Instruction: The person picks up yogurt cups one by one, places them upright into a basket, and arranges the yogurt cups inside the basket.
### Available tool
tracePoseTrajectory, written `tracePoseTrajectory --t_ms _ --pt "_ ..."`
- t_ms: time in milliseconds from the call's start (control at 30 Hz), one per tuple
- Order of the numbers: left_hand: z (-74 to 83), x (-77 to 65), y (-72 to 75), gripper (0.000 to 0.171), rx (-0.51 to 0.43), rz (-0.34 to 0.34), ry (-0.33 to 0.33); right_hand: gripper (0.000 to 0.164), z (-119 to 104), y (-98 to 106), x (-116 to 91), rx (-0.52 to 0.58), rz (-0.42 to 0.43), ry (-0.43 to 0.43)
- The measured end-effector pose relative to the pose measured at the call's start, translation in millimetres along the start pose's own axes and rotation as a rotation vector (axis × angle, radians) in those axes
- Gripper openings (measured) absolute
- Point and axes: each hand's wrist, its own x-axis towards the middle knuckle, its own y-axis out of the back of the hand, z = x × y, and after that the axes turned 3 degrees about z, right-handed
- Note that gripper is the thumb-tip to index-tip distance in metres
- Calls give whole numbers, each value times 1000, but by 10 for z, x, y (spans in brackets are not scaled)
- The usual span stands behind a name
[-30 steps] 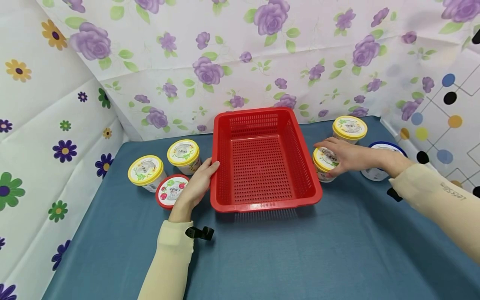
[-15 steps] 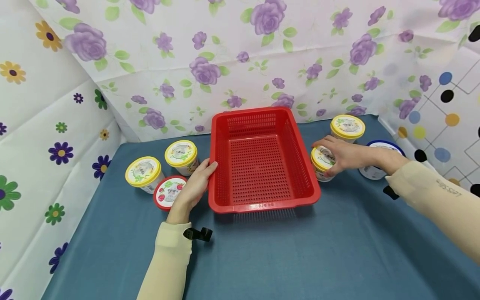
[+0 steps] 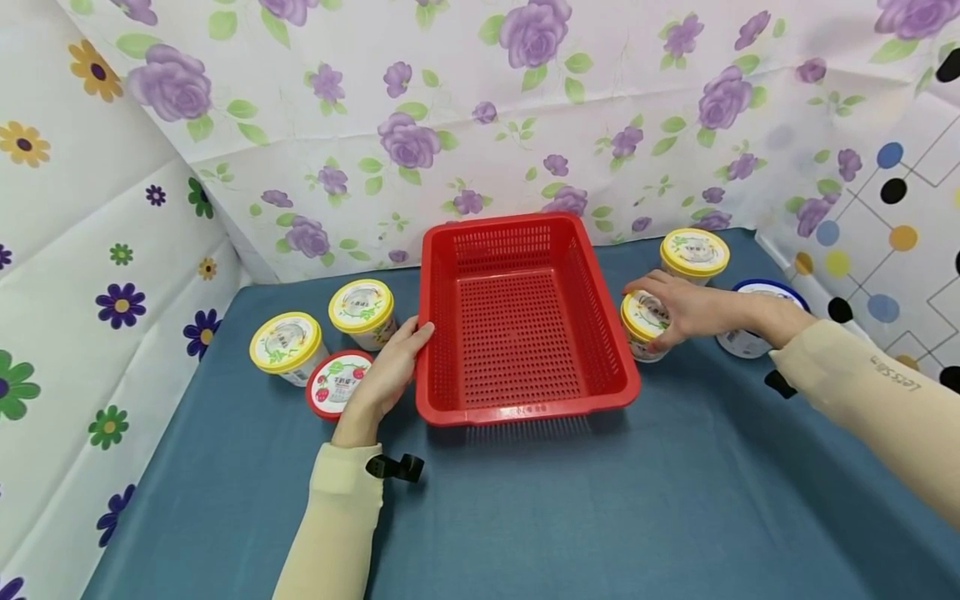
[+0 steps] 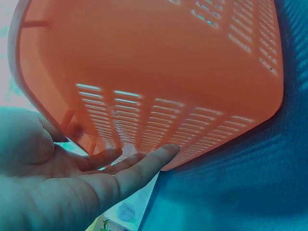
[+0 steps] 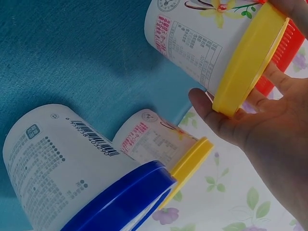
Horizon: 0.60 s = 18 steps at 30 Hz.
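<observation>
A red slotted plastic basket [image 3: 525, 412] stands in the middle of the head view with nothing in it. My left hand [image 3: 390, 362] grips its left rim, thumb on top. In the left wrist view, the left fingers [image 4: 139, 171] lie along the slotted wall below that rim. To the right of the basket stands a yellow-lidded tub [image 3: 645, 315] with a flower printed on its side. My right hand [image 3: 693, 308] holds this tub from above by its lid [image 5: 250, 57], thumb and fingers spread around the edge. The hand covers part of the lid.
Another yellow-lidded tub [image 3: 695, 252] and a blue-lidded tub [image 3: 746, 343] stand near the right hand. Left of the basket are two yellow-lidded tubs, one outer [image 3: 287, 343] and one inner [image 3: 362, 307], plus a red-lidded tub [image 3: 337, 385]. Flower-printed sheets [image 3: 450, 108] hang behind the blue cloth [image 3: 525, 508].
The whole scene has shifted slightly left in the head view. Both hands keep their holds, and the basket and tubs stay where they were relative to each other.
</observation>
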Motion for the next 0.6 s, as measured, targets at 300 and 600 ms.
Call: tracePoseTrajectory --t_ms 300,600 --pt "11 15 -5 54 -3 -1 5 87 -21 13 -1 -2 -11 -7" --pt "-1 18 5 53 -13 3 15 93 20 7 -8 48 -5 -12"
